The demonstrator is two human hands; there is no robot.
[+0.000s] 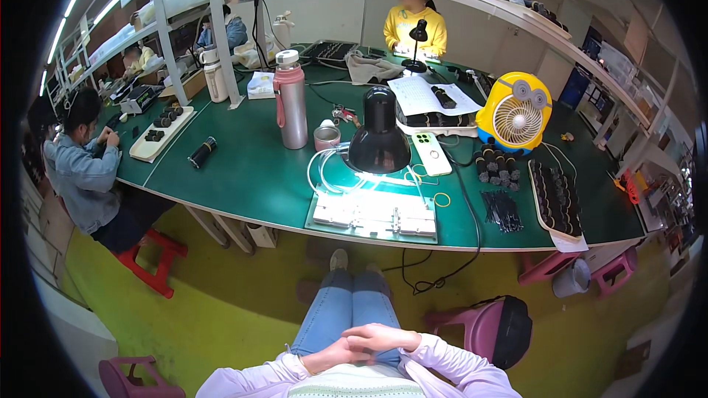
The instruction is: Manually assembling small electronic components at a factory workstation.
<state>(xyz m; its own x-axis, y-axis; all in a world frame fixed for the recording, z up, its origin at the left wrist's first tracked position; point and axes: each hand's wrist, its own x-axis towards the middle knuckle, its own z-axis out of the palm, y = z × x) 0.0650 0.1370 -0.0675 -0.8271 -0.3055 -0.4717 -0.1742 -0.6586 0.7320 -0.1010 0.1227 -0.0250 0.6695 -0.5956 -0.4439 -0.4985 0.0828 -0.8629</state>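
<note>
My left hand (330, 357) and my right hand (383, 337) rest folded together in my lap, against my jeans. The right hand lies over the left and partly covers its fingers. Both are closed on each other, with no object showing in them. In front of them, at the near table edge, lies a flat metal fixture (346, 214), brightly lit by a black desk lamp (380, 133). Neither hand touches it. Thin white tubes (318, 169) curl beside the lamp.
On the green table (243, 169) stand a pink-silver thermos (293, 107) and a yellow fan (516, 114). A phone (431, 153), black cable bundles (504, 210) and a filled tray (554, 203) lie right. One person (88, 155) works left, another (414, 29) opposite. A purple stool (472, 328) stands behind right.
</note>
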